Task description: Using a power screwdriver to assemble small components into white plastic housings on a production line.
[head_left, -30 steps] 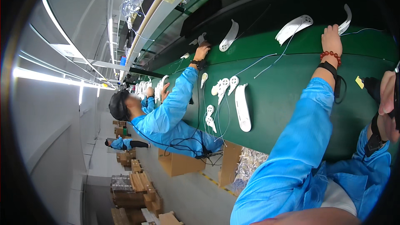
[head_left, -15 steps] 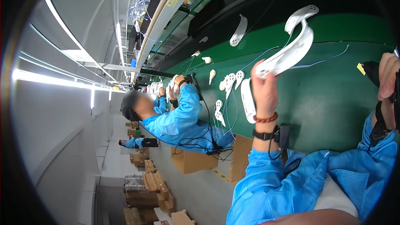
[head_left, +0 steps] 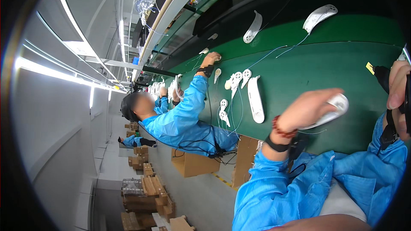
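My left hand, with a red bead bracelet at the wrist, is closed on a white curved plastic part low over the green bench. The hand hides much of that part, and a thin wire trails below it. At the right rim, my right hand has curled fingers, partly cut off by the frame. What it grips is unclear. A black object beside it has a yellow tag. To the left of my left hand lies a long white plastic part.
White curved parts lie on the dark green belt at the back. Several small white wheel-like pieces with wires rest left of the long part. A co-worker in blue reaches over the bench. Cardboard boxes stand below.
My left hand has moved right and nearer to me with the white part. Another white curved part, overlapping it before, now lies apart on the belt. The co-worker's arm has stretched out farther.
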`<act>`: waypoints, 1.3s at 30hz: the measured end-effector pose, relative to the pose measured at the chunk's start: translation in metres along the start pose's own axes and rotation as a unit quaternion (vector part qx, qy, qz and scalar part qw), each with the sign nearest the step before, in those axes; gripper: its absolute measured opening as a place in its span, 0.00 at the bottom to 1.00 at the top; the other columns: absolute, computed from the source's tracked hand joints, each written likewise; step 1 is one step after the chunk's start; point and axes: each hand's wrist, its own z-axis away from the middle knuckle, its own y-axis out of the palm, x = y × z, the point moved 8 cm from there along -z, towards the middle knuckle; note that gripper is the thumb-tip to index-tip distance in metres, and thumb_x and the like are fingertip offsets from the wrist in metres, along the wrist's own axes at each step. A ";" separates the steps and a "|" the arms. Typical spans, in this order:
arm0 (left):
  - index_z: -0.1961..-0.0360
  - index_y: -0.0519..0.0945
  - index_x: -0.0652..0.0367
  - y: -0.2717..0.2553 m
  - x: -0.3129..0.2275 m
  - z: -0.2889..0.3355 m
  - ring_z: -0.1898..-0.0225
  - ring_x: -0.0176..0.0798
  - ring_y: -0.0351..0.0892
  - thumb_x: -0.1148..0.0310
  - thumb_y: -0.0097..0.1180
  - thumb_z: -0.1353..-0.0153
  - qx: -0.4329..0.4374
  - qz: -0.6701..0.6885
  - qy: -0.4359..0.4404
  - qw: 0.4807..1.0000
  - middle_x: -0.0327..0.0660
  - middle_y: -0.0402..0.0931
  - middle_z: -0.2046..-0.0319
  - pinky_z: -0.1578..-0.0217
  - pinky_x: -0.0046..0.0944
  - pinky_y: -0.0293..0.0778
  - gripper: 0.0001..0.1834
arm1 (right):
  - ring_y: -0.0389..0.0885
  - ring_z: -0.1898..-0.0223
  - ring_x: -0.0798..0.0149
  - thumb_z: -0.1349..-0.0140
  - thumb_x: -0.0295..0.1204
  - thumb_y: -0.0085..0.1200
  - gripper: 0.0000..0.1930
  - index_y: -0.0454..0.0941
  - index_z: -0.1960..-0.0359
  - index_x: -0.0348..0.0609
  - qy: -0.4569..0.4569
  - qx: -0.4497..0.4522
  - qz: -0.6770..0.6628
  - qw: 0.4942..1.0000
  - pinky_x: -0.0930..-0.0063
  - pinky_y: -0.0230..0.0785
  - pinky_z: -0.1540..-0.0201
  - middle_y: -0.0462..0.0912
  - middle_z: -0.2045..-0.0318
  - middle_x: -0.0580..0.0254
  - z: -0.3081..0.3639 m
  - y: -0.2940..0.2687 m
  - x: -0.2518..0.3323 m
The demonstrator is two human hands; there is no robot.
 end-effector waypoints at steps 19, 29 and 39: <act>0.61 0.80 0.57 0.082 0.022 -0.048 0.63 0.48 0.80 0.63 0.59 0.40 -0.114 -0.249 -0.027 0.961 0.44 0.78 0.68 0.62 0.47 0.73 0.10 | 0.79 0.74 0.60 0.39 0.32 0.66 0.24 0.68 0.48 0.35 -0.017 -0.078 0.014 0.997 0.69 0.74 0.69 0.82 0.70 0.47 -0.009 0.009 0.003; 0.65 0.79 0.58 0.080 0.021 -0.048 0.67 0.49 0.78 0.62 0.59 0.39 -0.152 -0.214 -0.007 0.965 0.43 0.76 0.72 0.66 0.48 0.73 0.10 | 0.80 0.75 0.61 0.40 0.31 0.66 0.23 0.69 0.49 0.34 -0.041 -0.128 0.024 0.991 0.69 0.74 0.70 0.82 0.71 0.47 -0.011 0.014 0.008; 0.61 0.81 0.57 0.070 0.005 -0.040 0.65 0.48 0.78 0.53 0.67 0.49 -0.133 -0.187 0.040 0.973 0.42 0.77 0.69 0.66 0.45 0.73 0.21 | 0.83 0.70 0.59 0.46 0.21 0.66 0.24 0.71 0.48 0.31 0.001 0.036 0.007 0.999 0.70 0.76 0.66 0.83 0.68 0.47 -0.012 0.029 -0.007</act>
